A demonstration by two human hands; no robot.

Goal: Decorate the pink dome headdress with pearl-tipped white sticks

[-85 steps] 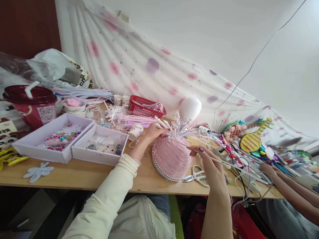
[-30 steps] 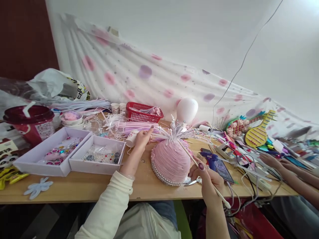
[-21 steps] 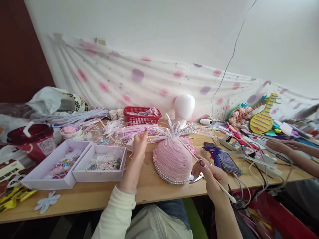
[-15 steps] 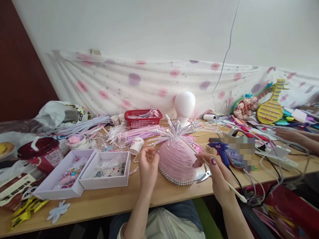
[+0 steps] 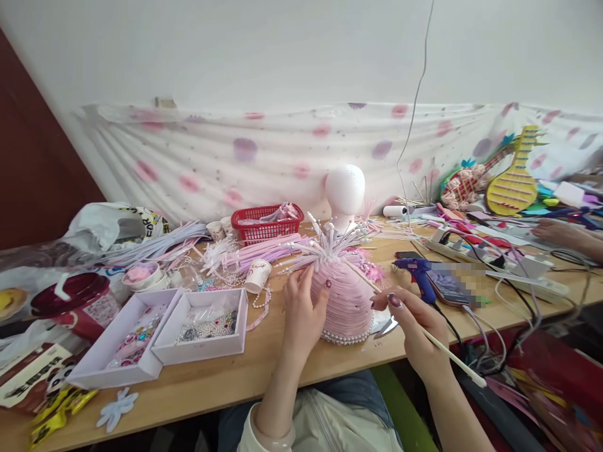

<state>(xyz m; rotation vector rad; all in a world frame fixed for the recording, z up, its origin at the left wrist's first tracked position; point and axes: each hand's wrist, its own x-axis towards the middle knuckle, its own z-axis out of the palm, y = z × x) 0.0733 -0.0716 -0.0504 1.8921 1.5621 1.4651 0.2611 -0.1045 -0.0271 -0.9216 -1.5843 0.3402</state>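
Observation:
A pink yarn-wrapped dome (image 5: pixel 346 301) stands on the table, edged with silvery beads along its base. From its top spreads a spray of pale pipe-cleaner stems (image 5: pixel 330 248), several tipped with pearls. My left hand (image 5: pixel 304 311) rests against the dome's left side, thumb and fingers apart. My right hand (image 5: pixel 419 333) pinches a thin pale stick (image 5: pixel 452 358) with a rounded whitish end. The stick's far end reaches the dome near the base of the stems; whether it touches cannot be made out. Scissors (image 5: pixel 387 326) lie partly hidden behind the dome and my right hand.
A blue glue gun (image 5: pixel 419 273) and a phone (image 5: pixel 452 289) lie to the right among cables. Left are two white bead boxes (image 5: pixel 202 351), a paper cup (image 5: pixel 257 276) and a red basket (image 5: pixel 268 233). A white foam head (image 5: pixel 345 191) stands behind. Another person's hand (image 5: pixel 560 235) is far right.
My left hand has moved from beside the dome onto its left side, and its fingers have uncurled. My right hand keeps the stick, now angled further down at its near end.

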